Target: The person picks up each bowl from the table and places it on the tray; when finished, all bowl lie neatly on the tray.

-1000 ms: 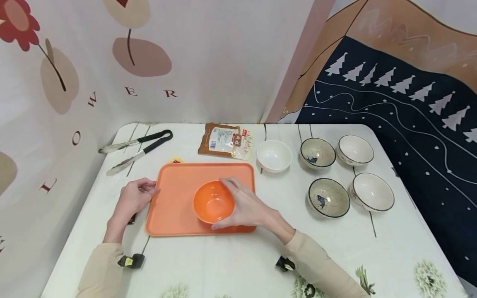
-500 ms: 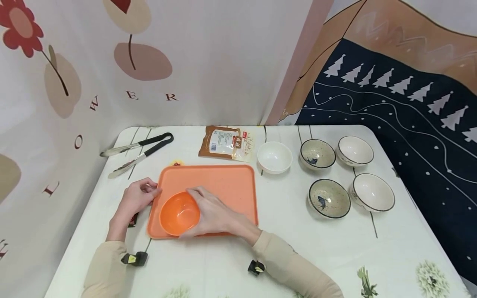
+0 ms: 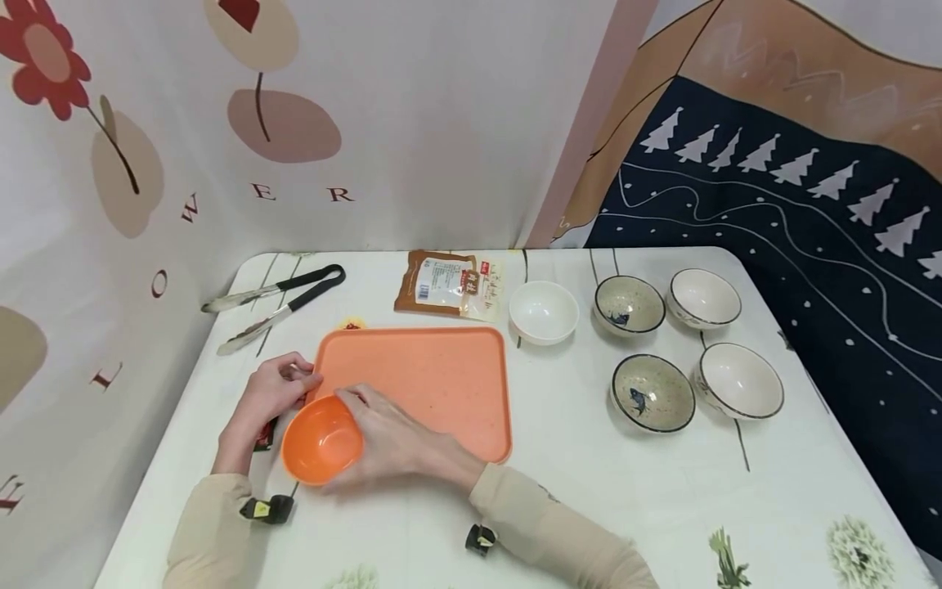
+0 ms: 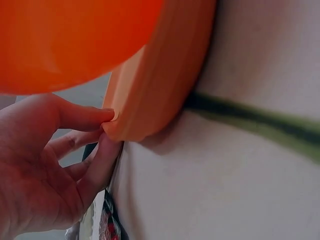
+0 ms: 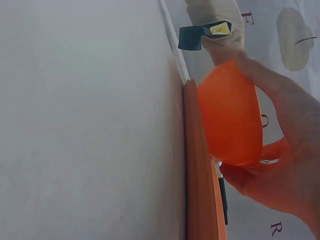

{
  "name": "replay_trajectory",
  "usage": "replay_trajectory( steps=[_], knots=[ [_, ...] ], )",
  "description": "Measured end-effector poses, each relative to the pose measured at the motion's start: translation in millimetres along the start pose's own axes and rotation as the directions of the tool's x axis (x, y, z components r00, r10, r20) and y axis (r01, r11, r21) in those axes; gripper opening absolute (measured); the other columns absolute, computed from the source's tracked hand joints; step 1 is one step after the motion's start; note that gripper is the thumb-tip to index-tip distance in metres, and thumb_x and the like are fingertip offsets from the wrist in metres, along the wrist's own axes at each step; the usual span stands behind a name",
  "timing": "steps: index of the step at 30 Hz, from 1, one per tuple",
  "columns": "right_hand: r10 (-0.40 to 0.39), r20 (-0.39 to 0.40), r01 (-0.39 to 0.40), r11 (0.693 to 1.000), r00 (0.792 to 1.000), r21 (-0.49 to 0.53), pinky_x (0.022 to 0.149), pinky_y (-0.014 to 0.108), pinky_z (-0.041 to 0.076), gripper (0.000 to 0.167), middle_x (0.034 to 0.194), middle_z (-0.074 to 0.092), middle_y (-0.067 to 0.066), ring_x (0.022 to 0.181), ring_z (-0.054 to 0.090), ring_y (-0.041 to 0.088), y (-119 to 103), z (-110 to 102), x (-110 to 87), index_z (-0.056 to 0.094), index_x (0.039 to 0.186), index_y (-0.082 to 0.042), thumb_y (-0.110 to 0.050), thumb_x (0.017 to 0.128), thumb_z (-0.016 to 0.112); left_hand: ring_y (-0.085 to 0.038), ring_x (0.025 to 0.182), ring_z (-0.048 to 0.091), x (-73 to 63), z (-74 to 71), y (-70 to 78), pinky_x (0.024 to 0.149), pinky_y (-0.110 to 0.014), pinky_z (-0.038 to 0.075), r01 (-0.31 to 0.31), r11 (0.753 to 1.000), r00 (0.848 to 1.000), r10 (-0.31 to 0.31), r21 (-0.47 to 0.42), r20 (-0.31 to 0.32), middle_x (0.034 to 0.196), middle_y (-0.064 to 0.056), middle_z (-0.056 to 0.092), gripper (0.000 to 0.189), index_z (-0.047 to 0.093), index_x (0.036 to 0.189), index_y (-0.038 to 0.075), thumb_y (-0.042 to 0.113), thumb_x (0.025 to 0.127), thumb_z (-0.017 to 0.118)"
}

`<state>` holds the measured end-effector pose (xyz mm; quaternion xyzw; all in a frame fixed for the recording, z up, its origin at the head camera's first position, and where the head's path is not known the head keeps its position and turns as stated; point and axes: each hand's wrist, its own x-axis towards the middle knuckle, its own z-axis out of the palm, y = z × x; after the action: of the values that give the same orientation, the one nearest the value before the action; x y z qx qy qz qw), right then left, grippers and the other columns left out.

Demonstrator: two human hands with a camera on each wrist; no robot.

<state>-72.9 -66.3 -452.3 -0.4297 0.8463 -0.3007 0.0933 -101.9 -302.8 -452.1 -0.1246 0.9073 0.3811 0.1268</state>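
Note:
An orange bowl point(image 3: 321, 442) is gripped at its right side by my right hand point(image 3: 393, 438), above the near left corner of an orange tray point(image 3: 434, 384). In the right wrist view the bowl point(image 5: 232, 117) sits between thumb and fingers, tilted by that camera's angle. My left hand point(image 3: 272, 388) is at the tray's left edge. Seen in the left wrist view, its thumb and index finger point(image 4: 85, 117) pinch the tray's rim point(image 4: 160, 85), with the bowl point(image 4: 70, 40) just above. The bowl and right hand hide the tray's near left part.
Tongs point(image 3: 287, 307) lie behind the left hand. Beyond the tray are a brown packet point(image 3: 449, 286) and a white bowl point(image 3: 544, 312). Several patterned bowls point(image 3: 652, 393) stand at the right. A small dark packet point(image 3: 265, 435) lies partly under the left wrist.
My right hand has carried the orange bowl left and nearer, from the tray's middle to beyond its near left corner. The left hand has stayed at the tray's edge.

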Motion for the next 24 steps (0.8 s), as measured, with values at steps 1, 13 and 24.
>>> replay_trajectory(
  steps=[1,13,24],
  knots=[
    [0.001,0.001,-0.001,1.0,1.0,-0.005,0.109,0.021,0.041,0.118,0.148,0.042,0.002,0.129,0.048,0.01,-0.6,0.7,0.7,0.028,0.157,-0.007,-0.064,0.07,0.084,-0.018,0.073,0.063,0.3,-0.1,-0.1,0.064,-0.025,0.053,-0.001,1.0,1.0,0.001,0.002,0.0,0.094,-0.013,0.069,0.03,0.062,0.108,0.002,0.029,0.096,0.068],
    [-0.018,0.026,0.02,0.998,0.999,-0.052,0.114,0.022,0.036,0.124,0.154,0.035,0.003,0.135,0.043,0.011,-3.4,4.9,7.4,0.017,0.161,-0.009,-0.069,0.072,0.08,-0.024,0.085,0.062,1.1,-2.5,-0.8,0.07,-0.029,0.047,-0.01,1.0,1.0,0.01,0.014,0.014,0.098,-0.014,0.072,0.031,0.063,0.108,0.003,0.031,0.096,0.067],
    [-0.028,0.037,0.028,1.0,0.999,-0.013,0.115,0.021,0.035,0.126,0.156,0.033,0.003,0.136,0.041,0.01,-3.6,8.2,9.3,0.01,0.162,-0.011,-0.068,0.074,0.079,-0.025,0.086,0.062,-0.4,-1.9,-1.7,0.071,-0.03,0.047,-0.021,1.0,1.0,0.021,0.015,0.019,0.1,-0.016,0.07,0.032,0.063,0.111,0.002,0.031,0.097,0.066]
  ],
)
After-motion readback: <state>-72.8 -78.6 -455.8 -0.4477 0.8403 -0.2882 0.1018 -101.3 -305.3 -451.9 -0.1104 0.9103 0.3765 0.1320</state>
